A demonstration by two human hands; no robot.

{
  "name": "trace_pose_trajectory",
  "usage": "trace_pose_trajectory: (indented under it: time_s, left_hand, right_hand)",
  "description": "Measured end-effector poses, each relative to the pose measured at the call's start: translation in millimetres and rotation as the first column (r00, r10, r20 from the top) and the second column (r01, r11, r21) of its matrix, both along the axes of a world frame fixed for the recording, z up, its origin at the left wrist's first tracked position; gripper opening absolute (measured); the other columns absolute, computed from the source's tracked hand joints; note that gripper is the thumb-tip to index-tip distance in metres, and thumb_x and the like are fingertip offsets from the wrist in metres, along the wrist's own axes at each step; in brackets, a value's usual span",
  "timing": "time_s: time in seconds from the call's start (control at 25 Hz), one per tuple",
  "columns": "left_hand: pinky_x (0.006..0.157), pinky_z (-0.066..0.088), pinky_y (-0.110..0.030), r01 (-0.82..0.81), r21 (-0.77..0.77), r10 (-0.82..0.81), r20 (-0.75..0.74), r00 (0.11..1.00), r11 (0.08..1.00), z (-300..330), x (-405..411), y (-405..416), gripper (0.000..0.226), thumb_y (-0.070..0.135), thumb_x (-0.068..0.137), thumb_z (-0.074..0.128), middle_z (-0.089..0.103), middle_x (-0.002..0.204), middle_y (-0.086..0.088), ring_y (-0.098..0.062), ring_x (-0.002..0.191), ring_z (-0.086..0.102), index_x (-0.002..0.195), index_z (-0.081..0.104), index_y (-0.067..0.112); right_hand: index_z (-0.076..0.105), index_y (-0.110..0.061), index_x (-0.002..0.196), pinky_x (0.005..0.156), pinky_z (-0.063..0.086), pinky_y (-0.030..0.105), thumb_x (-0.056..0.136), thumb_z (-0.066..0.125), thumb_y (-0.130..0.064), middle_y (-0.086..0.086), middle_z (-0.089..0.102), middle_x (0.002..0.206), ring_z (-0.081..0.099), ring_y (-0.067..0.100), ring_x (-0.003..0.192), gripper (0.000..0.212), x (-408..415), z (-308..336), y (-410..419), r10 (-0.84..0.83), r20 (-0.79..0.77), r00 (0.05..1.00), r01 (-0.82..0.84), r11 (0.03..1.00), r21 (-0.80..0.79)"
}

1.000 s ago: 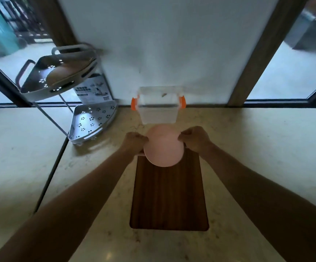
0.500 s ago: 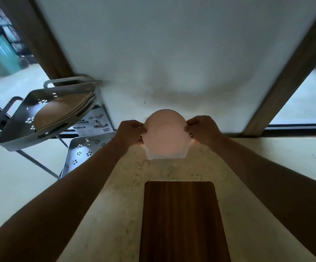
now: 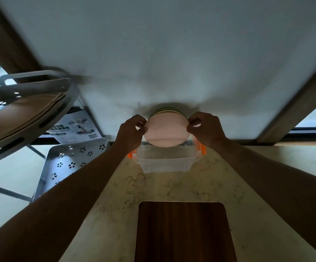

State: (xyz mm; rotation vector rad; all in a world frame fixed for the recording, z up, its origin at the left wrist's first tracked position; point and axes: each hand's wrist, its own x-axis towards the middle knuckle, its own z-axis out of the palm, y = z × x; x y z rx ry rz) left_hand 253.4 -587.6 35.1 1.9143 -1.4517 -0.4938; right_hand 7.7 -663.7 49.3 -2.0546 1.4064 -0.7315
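A round pink plate (image 3: 166, 130) stands nearly on edge, its lower part inside a clear plastic box (image 3: 164, 163) with orange clips at the back of the counter. My left hand (image 3: 130, 133) pinches its left rim and my right hand (image 3: 204, 129) pinches its right rim. Directly behind it, green and cream rims of other plates (image 3: 167, 111) show above its top edge.
A dark wooden cutting board (image 3: 183, 231) lies on the marble counter (image 3: 104, 214) in front of the box. A grey two-tier perforated rack (image 3: 28, 118) stands at the left, a brown plate on its top tier. A white wall panel rises behind.
Both hands carried the pink plate from above the cutting board away from me and tipped it up into the clear box. The camera has tilted upward.
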Motion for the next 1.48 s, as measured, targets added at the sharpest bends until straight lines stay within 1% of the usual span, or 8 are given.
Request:
trace_pose_trajectory:
  time_s: [0.12, 0.2, 0.28, 0.4, 0.6, 1.04, 1.32, 1.48]
  left_hand:
    - [0.063, 0.032, -0.009, -0.012, -0.005, 0.012, 0.094, 0.996, 1.000, -17, 0, -2, 0.011, 0.011, 0.088, 0.064, 0.062, 0.092, 0.004, 0.000, 0.068, 0.050, 0.098, 0.062, 0.016]
    - [0.072, 0.036, -0.021, -0.035, -0.008, 0.036, 0.144, 0.989, 0.999, -25, 2, -3, 0.012, 0.012, 0.087, 0.066, 0.053, 0.095, -0.003, -0.010, 0.077, 0.051, 0.098, 0.063, 0.016]
    - [0.079, 0.042, -0.033, -0.050, 0.010, 0.048, 0.171, 0.984, 0.999, -31, 3, -4, 0.012, 0.013, 0.087, 0.067, 0.046, 0.096, -0.006, -0.021, 0.088, 0.053, 0.098, 0.064, 0.016]
    - [0.086, 0.046, -0.044, -0.057, 0.036, 0.049, 0.205, 0.978, 0.998, -37, 1, -6, 0.014, 0.016, 0.086, 0.068, 0.042, 0.095, -0.009, -0.031, 0.092, 0.054, 0.099, 0.065, 0.015]
    - [0.086, 0.047, -0.041, -0.082, 0.021, 0.076, 0.196, 0.978, 0.996, -45, 1, -11, 0.016, 0.020, 0.088, 0.067, 0.042, 0.096, -0.007, -0.024, 0.086, 0.050, 0.103, 0.063, 0.017]
    - [0.071, 0.041, -0.028, -0.168, -0.083, 0.181, 0.199, 0.963, 0.982, -63, 1, -18, 0.018, 0.024, 0.085, 0.071, 0.043, 0.094, 0.000, -0.013, 0.073, 0.045, 0.102, 0.071, 0.022]
    - [0.075, 0.043, -0.029, -0.179, -0.066, 0.188, 0.179, 0.966, 0.982, -58, 0, -16, 0.019, 0.030, 0.085, 0.070, 0.044, 0.097, 0.001, -0.014, 0.077, 0.048, 0.103, 0.069, 0.022]
    - [0.078, 0.041, -0.029, -0.186, -0.072, 0.194, 0.128, 0.973, 0.980, -47, 0, -2, 0.020, 0.025, 0.087, 0.068, 0.045, 0.098, -0.003, -0.014, 0.075, 0.051, 0.105, 0.066, 0.017]
  right_hand:
    - [0.073, -0.016, 0.088, 0.071, 0.044, 0.017, 0.074, 0.075, -0.013, 0.002, 0.074, 0.088, 0.066, 0.017, 0.081, 0.015, 2, -19, -4, 0.045, -0.039, 0.998, -0.047, 0.998, -0.042]
    - [0.073, -0.017, 0.090, 0.075, 0.046, 0.026, 0.075, 0.076, -0.018, 0.007, 0.071, 0.092, 0.063, 0.022, 0.085, 0.016, 6, -31, -7, 0.056, -0.102, 0.993, -0.062, 0.996, -0.057]
    - [0.074, -0.019, 0.094, 0.078, 0.044, 0.029, 0.075, 0.077, -0.024, 0.013, 0.065, 0.098, 0.057, 0.027, 0.093, 0.020, 8, -40, -9, 0.022, -0.159, 0.987, -0.031, 0.998, -0.056]
    - [0.073, -0.019, 0.100, 0.083, 0.045, 0.033, 0.076, 0.077, -0.028, 0.016, 0.060, 0.103, 0.053, 0.033, 0.101, 0.025, 8, -52, -10, -0.017, -0.197, 0.980, 0.007, 0.999, -0.051]
    - [0.071, -0.021, 0.104, 0.087, 0.045, 0.035, 0.080, 0.074, -0.029, 0.016, 0.060, 0.107, 0.054, 0.033, 0.104, 0.025, 11, -57, -11, -0.053, -0.187, 0.981, 0.045, 0.998, -0.048]
    - [0.073, -0.016, 0.106, 0.087, 0.052, 0.037, 0.084, 0.072, -0.025, 0.016, 0.056, 0.116, 0.057, 0.031, 0.106, 0.023, 16, -63, -11, -0.118, -0.203, 0.972, 0.107, 0.992, -0.064]
    - [0.072, -0.015, 0.110, 0.089, 0.051, 0.039, 0.087, 0.068, -0.028, 0.018, 0.057, 0.116, 0.056, 0.032, 0.108, 0.027, 15, -57, -7, -0.126, -0.222, 0.967, 0.111, 0.991, -0.078]
    - [0.069, -0.012, 0.113, 0.091, 0.048, 0.041, 0.087, 0.067, -0.027, 0.017, 0.060, 0.112, 0.056, 0.033, 0.106, 0.030, 11, -44, 2, -0.106, -0.245, 0.964, 0.090, 0.993, -0.076]
